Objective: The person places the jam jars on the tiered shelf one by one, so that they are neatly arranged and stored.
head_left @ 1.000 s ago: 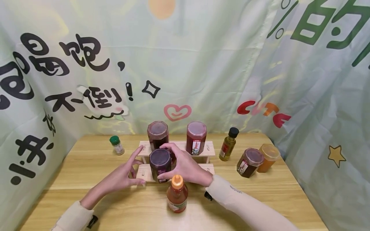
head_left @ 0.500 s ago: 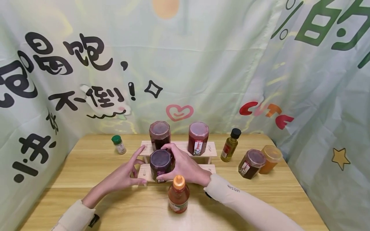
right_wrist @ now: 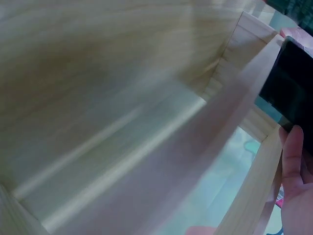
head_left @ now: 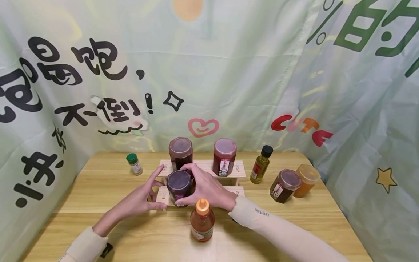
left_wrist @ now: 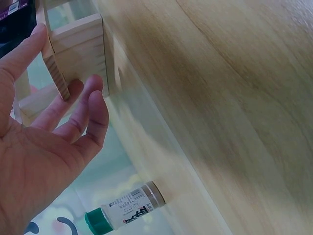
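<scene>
My right hand [head_left: 207,185] grips a dark purple jar [head_left: 179,185] with a faceted lid, thumb in front and fingers behind, over the left part of the rack's lower shelf. In the right wrist view the jar [right_wrist: 293,88] shows as a black block above the fingers. My left hand [head_left: 140,198] holds the left end of the two-tier wooden rack [head_left: 203,165], thumb at the lower shelf's front and fingers spread toward the back. The left wrist view has its thumb and a fingertip against the plank [left_wrist: 56,76], other fingers curled loosely alongside.
On the upper shelf stand a dark jar [head_left: 181,149] and a reddish jar [head_left: 224,156]. An orange-capped sauce bottle [head_left: 202,223] stands in front. At left is a green-capped shaker [head_left: 135,164]; at right, an oil bottle [head_left: 260,165], a dark jar [head_left: 284,185] and an amber jar [head_left: 306,180].
The right hand has shifted the dark purple jar slightly left along the lower shelf. My left hand stays at the rack's end. The view itself moved a little early on.
</scene>
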### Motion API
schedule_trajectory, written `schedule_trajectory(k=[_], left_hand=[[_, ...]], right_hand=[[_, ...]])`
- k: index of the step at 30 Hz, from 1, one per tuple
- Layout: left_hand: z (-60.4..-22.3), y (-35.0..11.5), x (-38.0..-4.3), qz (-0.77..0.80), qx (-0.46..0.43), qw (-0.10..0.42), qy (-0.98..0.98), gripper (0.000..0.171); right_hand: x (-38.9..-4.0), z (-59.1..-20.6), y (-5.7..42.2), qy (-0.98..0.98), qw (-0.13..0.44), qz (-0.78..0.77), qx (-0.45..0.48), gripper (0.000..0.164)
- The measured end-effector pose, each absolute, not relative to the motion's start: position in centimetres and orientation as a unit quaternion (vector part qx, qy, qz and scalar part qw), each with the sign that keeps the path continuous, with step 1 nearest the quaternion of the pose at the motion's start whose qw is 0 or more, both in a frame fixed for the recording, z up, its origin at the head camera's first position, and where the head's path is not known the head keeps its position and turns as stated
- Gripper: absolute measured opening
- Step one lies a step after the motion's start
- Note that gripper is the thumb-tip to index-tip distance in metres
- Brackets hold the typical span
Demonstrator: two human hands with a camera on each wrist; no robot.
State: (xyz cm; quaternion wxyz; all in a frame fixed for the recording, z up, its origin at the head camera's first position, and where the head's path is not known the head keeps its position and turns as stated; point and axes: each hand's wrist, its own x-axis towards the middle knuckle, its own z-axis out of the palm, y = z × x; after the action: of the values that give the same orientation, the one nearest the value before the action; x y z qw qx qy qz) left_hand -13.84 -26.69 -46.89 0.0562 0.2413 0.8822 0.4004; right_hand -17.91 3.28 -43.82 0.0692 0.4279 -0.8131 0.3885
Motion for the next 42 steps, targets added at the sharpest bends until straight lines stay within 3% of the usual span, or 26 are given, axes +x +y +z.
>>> schedule_trajectory(k=[14, 26, 42], left_hand=[[-46.8, -26.7, -13.7, 0.397, 0.238, 0.057, 0.885, 0.130], [-46.8, -26.6, -13.7, 0.399, 0.237, 0.059, 0.884, 0.130], [-46.7, -26.6, -13.6, 0.401, 0.230, 0.063, 0.885, 0.131]], right_hand=[[-17.8, -42.5, 3.1, -0.859, 0.104, 0.273, 0.420, 0.104], [-17.7, -43.1, 3.3, -0.856, 0.130, 0.265, 0.425, 0.103], [-18.3, -41.8, 4.4, -0.844, 0.079, 0.288, 0.446, 0.086]])
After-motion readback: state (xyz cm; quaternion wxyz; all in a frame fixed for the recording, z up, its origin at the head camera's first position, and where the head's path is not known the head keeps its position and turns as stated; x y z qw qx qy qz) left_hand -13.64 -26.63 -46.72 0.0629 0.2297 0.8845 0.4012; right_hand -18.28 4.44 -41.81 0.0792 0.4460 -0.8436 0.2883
